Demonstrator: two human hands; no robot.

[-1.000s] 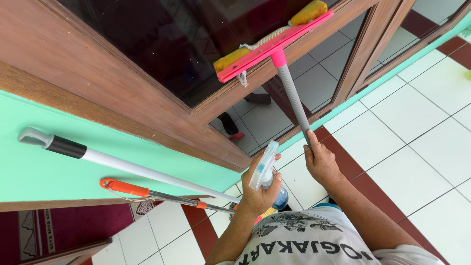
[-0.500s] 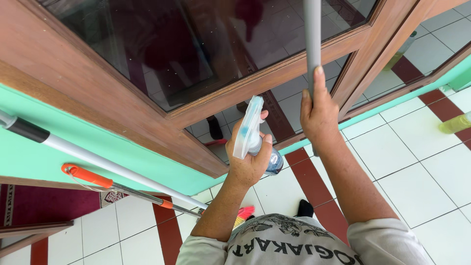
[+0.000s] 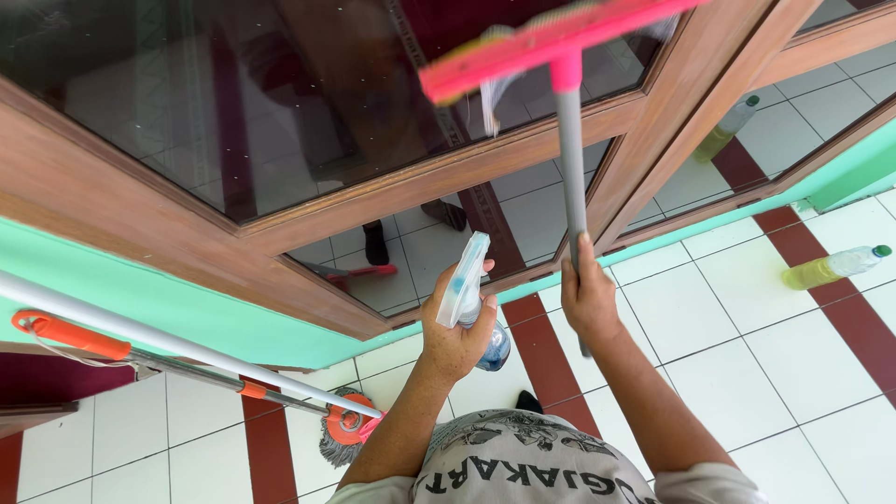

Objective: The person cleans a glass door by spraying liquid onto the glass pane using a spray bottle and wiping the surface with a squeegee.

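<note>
While the head camera looks steeply down, the largest thing in sight is the wood-framed glass window (image 3: 280, 121), its dark panes set above a green wall (image 3: 140, 299). Below lies a white-tiled floor (image 3: 737, 364) crossed by dark red strips.

One squeegee (image 3: 551, 42) is raised against the glass: its pink head lies nearly level, tilted a little up to the right, while its grey pole (image 3: 571, 159) runs almost straight down from the head to the right hand (image 3: 590, 301). That hand's grip is wrapped fully round the pole's lower part — fingers closed, thumb laid up along it.

Two long-handled tools lean on the wall at left, both slanting down to the right: one white pole (image 3: 187, 347) and one mop (image 3: 140, 359) with an orange grip and a round orange-and-grey head near the floor.

One plastic bottle (image 3: 831, 266) of yellowish liquid lies on its side on the tiles at right, green cap pointing right.

One spray bottle (image 3: 467, 289) sits in the left hand (image 3: 455, 331), upright with its pale trigger head on top and its bluish body below the palm — the grip is closed snugly about its neck, just beside the right hand.
</note>
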